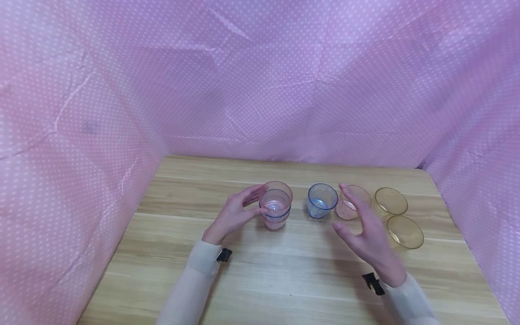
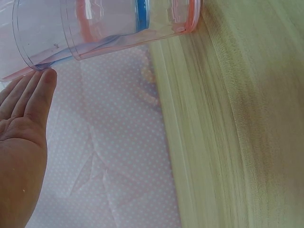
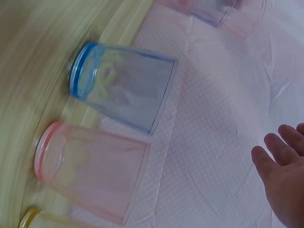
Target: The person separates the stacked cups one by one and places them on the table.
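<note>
A stack of nested clear cups, pink over blue over pink, stands on the table. My left hand (image 1: 237, 208) holds the top pink cup (image 1: 280, 196) between thumb and fingers, near its rim. In the left wrist view its fingertips meet the side of the stack (image 2: 109, 28). To the right of the stack stands a blue cup (image 1: 322, 201), with a pink cup (image 1: 352, 202) beside it. My right hand (image 1: 367, 232) hovers in front of that pink cup, fingers spread, thumb apart, holding nothing. In the right wrist view its fingers are clear of the blue cup (image 3: 133, 85).
Two yellow cups (image 1: 391, 201) stand one behind the other at the right; the right hand partly covers the nearer one. The wooden table (image 1: 292, 280) meets pink polka-dot cloth (image 1: 260, 90) at the back and sides.
</note>
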Motion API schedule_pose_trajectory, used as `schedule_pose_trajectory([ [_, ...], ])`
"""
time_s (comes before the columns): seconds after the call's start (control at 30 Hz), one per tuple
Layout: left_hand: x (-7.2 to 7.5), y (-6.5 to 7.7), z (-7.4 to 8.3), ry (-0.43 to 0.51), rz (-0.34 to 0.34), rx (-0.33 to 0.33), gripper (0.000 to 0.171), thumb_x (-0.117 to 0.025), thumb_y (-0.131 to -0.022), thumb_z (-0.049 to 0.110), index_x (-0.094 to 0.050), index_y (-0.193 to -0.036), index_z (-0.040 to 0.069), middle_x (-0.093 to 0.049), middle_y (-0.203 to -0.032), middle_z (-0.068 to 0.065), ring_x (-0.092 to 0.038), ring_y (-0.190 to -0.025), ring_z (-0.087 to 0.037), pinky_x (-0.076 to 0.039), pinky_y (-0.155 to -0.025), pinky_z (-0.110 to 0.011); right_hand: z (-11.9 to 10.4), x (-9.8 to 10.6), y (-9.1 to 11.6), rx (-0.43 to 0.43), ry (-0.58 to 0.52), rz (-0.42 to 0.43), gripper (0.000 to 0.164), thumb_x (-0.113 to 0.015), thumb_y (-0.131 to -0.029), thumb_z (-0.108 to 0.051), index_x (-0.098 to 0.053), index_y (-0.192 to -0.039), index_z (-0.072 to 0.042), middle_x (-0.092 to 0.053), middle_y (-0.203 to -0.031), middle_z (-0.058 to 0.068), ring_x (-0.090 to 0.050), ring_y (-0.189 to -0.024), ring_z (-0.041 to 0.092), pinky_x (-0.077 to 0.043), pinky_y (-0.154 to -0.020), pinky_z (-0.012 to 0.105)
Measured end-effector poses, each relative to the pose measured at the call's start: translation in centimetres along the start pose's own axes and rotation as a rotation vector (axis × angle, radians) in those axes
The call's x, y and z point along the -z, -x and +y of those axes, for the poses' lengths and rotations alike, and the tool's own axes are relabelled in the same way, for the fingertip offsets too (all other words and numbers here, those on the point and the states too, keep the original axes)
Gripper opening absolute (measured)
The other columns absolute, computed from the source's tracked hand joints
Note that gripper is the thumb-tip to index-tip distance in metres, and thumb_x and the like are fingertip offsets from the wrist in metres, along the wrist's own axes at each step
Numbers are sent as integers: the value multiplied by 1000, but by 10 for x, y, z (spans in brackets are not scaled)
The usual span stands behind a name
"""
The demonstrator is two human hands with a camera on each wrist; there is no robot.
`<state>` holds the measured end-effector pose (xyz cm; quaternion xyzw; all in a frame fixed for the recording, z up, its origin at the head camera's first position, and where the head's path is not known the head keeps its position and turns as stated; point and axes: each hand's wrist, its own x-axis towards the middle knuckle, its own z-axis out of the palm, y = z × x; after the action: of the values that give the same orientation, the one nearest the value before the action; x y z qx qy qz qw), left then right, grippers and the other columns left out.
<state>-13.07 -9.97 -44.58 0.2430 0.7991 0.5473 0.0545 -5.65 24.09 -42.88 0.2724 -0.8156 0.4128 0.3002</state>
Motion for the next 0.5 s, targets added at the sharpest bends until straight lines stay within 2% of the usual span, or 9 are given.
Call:
schedule_pose_trajectory([
  [0.2, 0, 0, 0, 9, 0, 1, 70, -85, -87, 18, -54, -148, 4, -62, -145, -7, -62, -129, -21, -49, -109, -24, -3, -11, -6, -7, -1, -101, 82, -61, -100, -58, -45, -152, 3, -48, -156, 20, -42, -148, 20, -29, -125, 27],
  [0.5, 0, 1, -1, 0, 0, -1, 69, -85, -87, 20, -55, -148, 5, -62, -145, -5, -63, -128, -21, -50, -109, -25, -5, -28, -16, -15, 41, -204, 87, -57, -100, -63, -38, -158, -1, -44, -160, 15, -44, -145, 34, -28, -125, 26],
])
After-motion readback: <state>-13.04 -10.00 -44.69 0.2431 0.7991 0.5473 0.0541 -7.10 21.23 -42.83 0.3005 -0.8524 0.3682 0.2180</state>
